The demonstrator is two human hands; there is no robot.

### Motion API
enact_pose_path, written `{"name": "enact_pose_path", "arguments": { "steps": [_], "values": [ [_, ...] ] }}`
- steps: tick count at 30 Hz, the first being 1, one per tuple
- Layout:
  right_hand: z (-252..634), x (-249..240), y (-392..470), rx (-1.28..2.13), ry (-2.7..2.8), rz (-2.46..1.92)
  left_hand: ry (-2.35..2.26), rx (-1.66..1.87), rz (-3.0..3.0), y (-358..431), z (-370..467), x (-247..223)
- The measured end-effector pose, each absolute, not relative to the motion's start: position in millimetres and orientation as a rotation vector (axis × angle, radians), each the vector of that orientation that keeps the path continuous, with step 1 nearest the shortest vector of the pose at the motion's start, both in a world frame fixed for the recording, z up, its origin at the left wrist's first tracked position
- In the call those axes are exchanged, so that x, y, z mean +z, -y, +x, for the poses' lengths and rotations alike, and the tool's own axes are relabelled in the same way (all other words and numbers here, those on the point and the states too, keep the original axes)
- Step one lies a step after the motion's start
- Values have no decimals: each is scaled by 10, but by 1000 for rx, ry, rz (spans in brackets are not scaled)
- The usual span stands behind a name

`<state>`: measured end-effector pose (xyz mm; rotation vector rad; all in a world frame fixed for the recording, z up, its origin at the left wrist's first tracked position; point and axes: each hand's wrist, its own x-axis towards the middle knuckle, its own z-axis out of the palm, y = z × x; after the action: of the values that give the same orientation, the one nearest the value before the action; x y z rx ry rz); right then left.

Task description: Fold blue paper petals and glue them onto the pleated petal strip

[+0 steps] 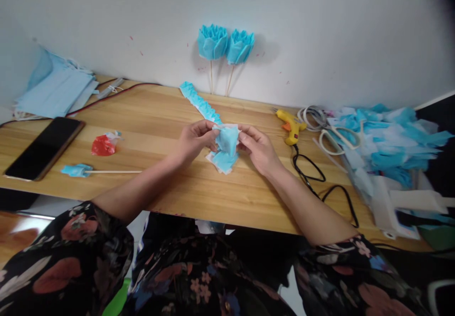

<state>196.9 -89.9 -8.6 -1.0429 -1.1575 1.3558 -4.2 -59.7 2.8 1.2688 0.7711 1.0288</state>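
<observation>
A small light-blue fabric piece (227, 138) is stretched between my two hands above the table's middle. My left hand (197, 140) pinches its left edge, and my right hand (258, 148) pinches the right edge. Beneath it, more blue and white pieces (224, 162) lie on the wood. A row of gathered blue pieces (199, 102) runs from behind my hands toward the wall. Two blue fabric flowers on sticks, one on the left (212, 42) and one on the right (241, 47), lean against the wall.
On the left of the table (159, 183) are face masks (59, 88), a phone (44, 149), a red wrapper (104, 145) and a stick with a blue tip (77, 170). A yellow glue gun (292, 126), scissors (339, 140) and a blue scrap pile (394, 138) lie at the right.
</observation>
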Motion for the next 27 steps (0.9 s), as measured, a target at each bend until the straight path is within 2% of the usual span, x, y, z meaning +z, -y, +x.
{"name": "enact_pose_path", "arguments": {
  "steps": [6, 27],
  "values": [
    [1955, -86, 910, 1426, 1244, -933, -723, 1058, 1179, 590, -39, 10],
    [2009, -87, 883, 1305, 1238, -1030, -693, 1084, 1204, 539, -83, 6]
  ]
}}
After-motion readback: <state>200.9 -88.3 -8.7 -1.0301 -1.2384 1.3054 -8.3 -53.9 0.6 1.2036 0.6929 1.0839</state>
